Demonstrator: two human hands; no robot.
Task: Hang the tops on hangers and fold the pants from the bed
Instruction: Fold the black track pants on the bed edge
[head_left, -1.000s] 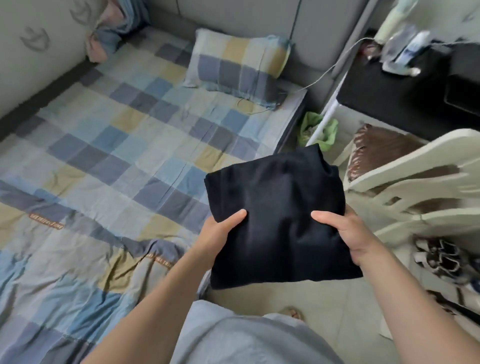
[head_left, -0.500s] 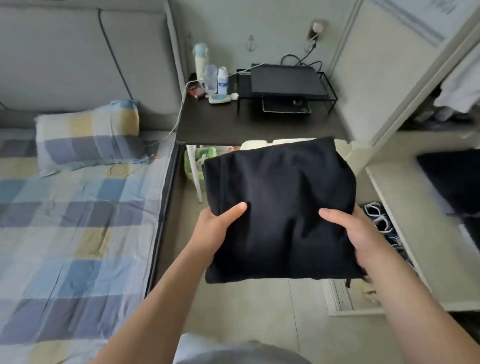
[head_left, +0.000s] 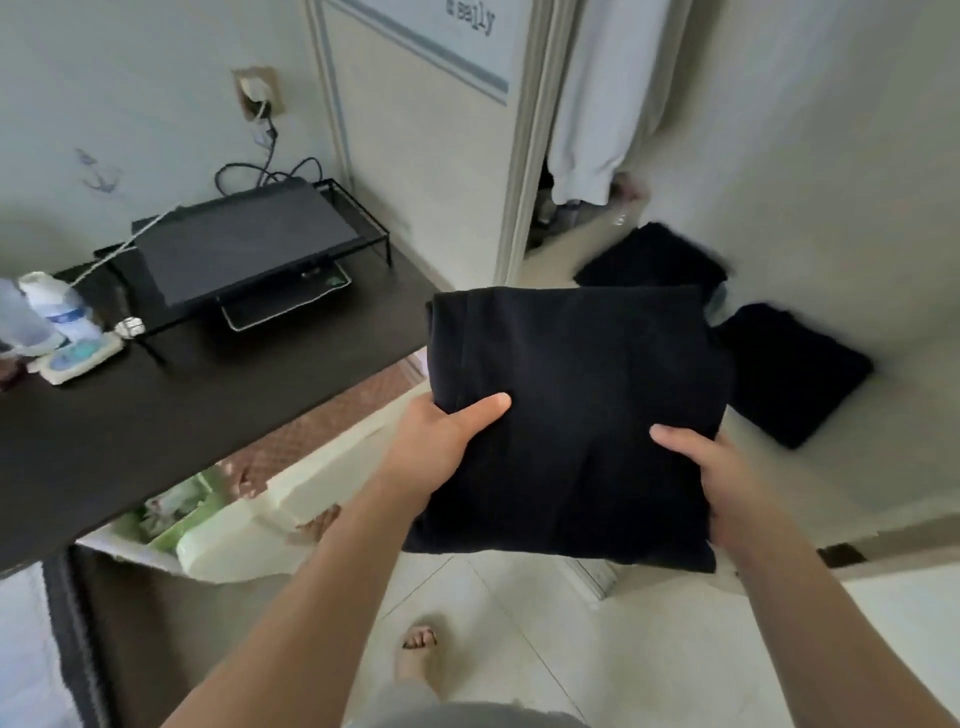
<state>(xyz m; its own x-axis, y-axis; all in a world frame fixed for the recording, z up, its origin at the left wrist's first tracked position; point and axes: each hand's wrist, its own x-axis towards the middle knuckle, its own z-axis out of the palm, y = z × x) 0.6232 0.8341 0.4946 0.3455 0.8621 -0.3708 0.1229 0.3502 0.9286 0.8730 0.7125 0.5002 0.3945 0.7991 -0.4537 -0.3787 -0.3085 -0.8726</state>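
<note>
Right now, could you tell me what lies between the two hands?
The folded pants fill that stretch: the left hand grips one side, the right hand the other, thumbs on top, seen in the head view.

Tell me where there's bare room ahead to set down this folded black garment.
The light shelf is bare in front of the nearer dark pile; behind it, by the farther dark pile, it is crowded. The dark desk is bare along its front, right of the bottles.
</note>
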